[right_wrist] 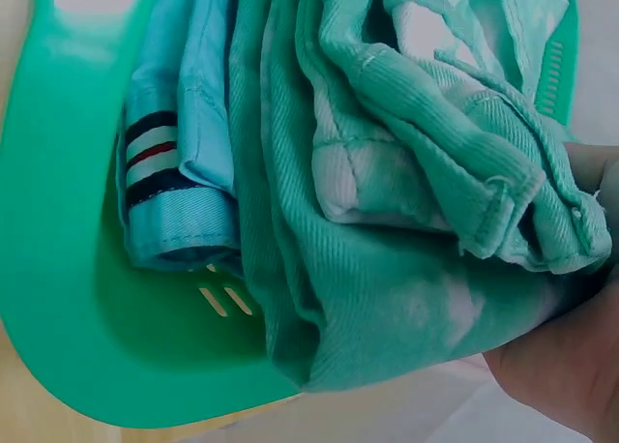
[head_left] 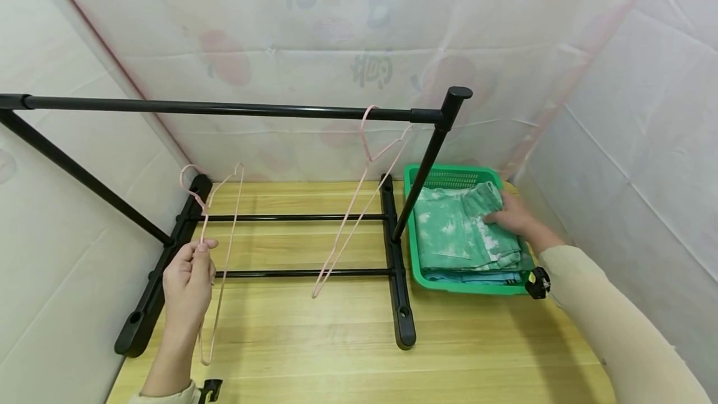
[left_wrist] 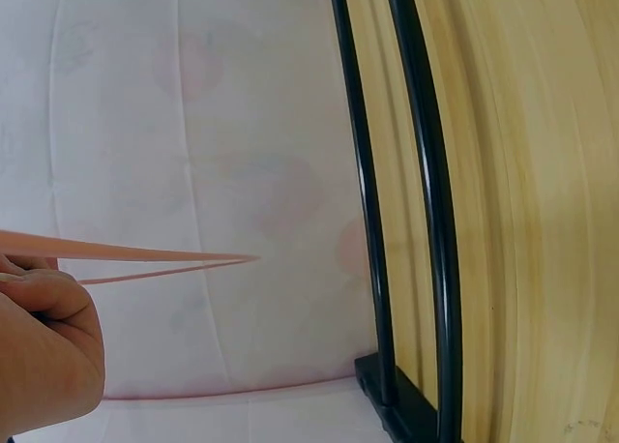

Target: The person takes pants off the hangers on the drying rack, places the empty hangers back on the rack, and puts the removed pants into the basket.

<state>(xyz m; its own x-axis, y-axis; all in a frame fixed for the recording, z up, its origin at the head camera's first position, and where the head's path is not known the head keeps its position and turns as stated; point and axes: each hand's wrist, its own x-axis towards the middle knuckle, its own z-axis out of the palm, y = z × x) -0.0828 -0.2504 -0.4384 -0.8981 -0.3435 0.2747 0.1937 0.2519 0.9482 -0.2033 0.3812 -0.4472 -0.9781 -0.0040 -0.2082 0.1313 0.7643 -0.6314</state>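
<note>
My left hand (head_left: 187,279) pinches one side of a pink clothes hanger (head_left: 229,254), held upright in front of the rack's left foot. At the right, my right hand (head_left: 513,214) grips the edge of a folded green tie-dye garment (head_left: 465,229), thumb on top. That garment lies in a green plastic basket (head_left: 412,254). Under it is a folded blue garment (right_wrist: 184,162) with a dark, white and red striped band, clearest in the right wrist view. In the left wrist view, the hand's curled fingers (left_wrist: 58,308) are against the hanger, part of which is cut off.
A black clothes rack (head_left: 235,106) stands on the wooden table (head_left: 303,335), its two feet joined by low bars. A second pink hanger (head_left: 350,217) hangs from the top bar near the right post. White, faintly printed sheets (head_left: 336,30) enclose the back and sides.
</note>
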